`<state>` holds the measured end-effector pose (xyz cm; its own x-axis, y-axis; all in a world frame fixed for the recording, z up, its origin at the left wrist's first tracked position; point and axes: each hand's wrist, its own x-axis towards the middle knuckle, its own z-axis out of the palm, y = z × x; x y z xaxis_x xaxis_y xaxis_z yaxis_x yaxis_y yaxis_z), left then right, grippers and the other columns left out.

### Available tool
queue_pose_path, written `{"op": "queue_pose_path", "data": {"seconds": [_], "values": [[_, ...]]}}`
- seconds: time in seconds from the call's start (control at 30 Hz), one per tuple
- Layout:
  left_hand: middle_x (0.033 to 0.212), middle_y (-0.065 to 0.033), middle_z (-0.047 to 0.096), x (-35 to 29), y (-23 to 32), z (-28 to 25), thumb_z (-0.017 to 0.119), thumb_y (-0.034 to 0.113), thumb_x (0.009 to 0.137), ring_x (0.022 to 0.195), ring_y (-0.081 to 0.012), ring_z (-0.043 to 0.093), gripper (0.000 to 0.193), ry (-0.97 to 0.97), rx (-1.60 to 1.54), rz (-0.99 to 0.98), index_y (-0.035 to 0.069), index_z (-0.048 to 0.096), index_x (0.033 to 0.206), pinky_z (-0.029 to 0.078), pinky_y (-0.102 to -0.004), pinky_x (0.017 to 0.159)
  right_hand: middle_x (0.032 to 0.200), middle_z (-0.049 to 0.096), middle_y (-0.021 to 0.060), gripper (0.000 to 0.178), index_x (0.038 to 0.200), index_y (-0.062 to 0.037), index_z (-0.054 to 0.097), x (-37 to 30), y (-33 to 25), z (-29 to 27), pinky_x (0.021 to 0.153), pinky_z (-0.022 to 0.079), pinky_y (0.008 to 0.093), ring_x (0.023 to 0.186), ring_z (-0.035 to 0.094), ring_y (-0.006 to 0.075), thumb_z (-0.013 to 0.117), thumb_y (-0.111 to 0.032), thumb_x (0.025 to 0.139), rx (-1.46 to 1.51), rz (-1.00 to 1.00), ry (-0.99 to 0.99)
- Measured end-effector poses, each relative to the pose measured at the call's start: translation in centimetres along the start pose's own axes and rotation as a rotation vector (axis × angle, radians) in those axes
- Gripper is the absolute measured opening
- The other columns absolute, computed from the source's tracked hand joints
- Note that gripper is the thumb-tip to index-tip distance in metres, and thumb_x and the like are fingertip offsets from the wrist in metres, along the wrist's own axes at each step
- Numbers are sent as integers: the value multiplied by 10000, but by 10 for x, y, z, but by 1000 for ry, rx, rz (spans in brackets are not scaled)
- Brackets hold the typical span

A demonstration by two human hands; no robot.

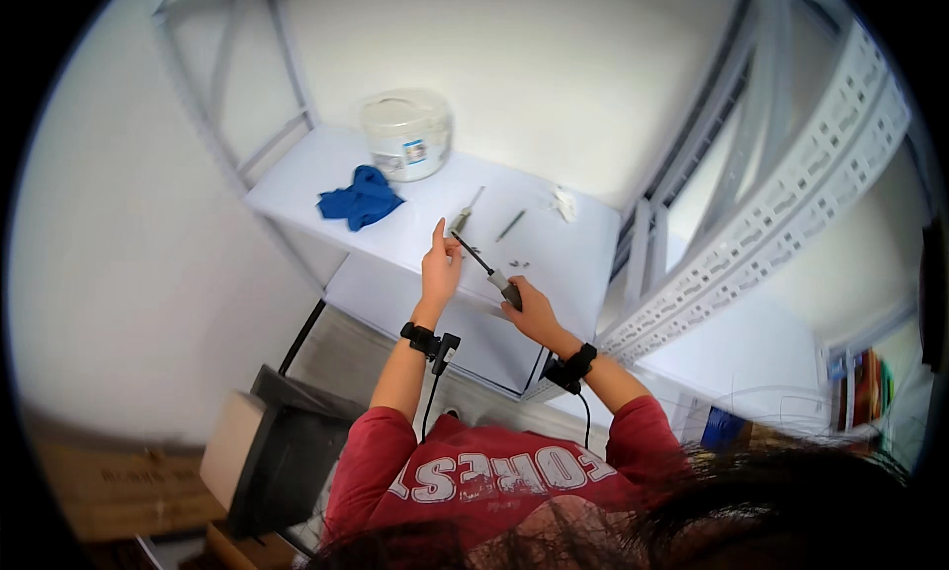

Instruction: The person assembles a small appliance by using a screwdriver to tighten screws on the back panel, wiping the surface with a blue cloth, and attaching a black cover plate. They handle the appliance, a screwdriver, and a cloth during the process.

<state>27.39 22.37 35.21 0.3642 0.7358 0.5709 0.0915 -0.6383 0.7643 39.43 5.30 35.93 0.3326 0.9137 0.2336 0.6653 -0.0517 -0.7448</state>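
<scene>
My right hand [535, 313] is wrapped round the grey and black handle of a screwdriver [501, 284]. Its dark shaft slants up and left toward my left hand [441, 269]. There the index finger is stretched out and the other fingers are partly bent, with the screwdriver's tip close beside them; whether they touch it is hard to tell. Just beyond lies a second screwdriver [463, 219] on the white shelf [583, 263]. To its right rests a thin dark rod [511, 225]. Several small metal pieces [519, 264] are scattered nearer to my right hand.
A translucent white bucket [405, 165] stands at the back left, with a crumpled blue cloth [361, 199] before it. A small white crumpled item [565, 204] lies at the back right. Perforated metal uprights [781, 204] rise on the right. A dark bin [297, 461] stands lower left.
</scene>
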Motion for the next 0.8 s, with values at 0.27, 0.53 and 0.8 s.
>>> {"op": "queue_pose_path", "data": {"seconds": [0.27, 0.53, 0.8], "values": [[986, -95, 613, -75, 31, -112, 560, 29, 819, 850, -227, 603, 578, 283, 258, -84, 22, 332, 1350, 496, -330, 723, 838, 595, 198, 395, 1123, -40, 452, -6, -41, 78, 651, 458, 406, 752, 593, 378, 637, -120, 783, 129, -257, -77], [988, -124, 599, -179, 79, -245, 570, -14, 780, 908, -259, 587, 415, 532, 532, -39, 17, 495, 1187, 477, -352, 778, 827, 583, 163, 368, 1127, -33, 459, -65, -157, 146, 644, 452, 356, 726, 584, 309, 623, -127, 811, 264, -439, -345], [1105, -170, 529, -347, 102, -372, 610, 5, 770, 1027, -310, 522, 440, 704, 766, -79, 6, 491, 1193, 442, -367, 860, 928, 597, 188, 396, 1164, -31, 480, -210, -243, 234, 688, 466, 374, 802, 600, 352, 628, -176, 826, 382, -494, -441]]}}
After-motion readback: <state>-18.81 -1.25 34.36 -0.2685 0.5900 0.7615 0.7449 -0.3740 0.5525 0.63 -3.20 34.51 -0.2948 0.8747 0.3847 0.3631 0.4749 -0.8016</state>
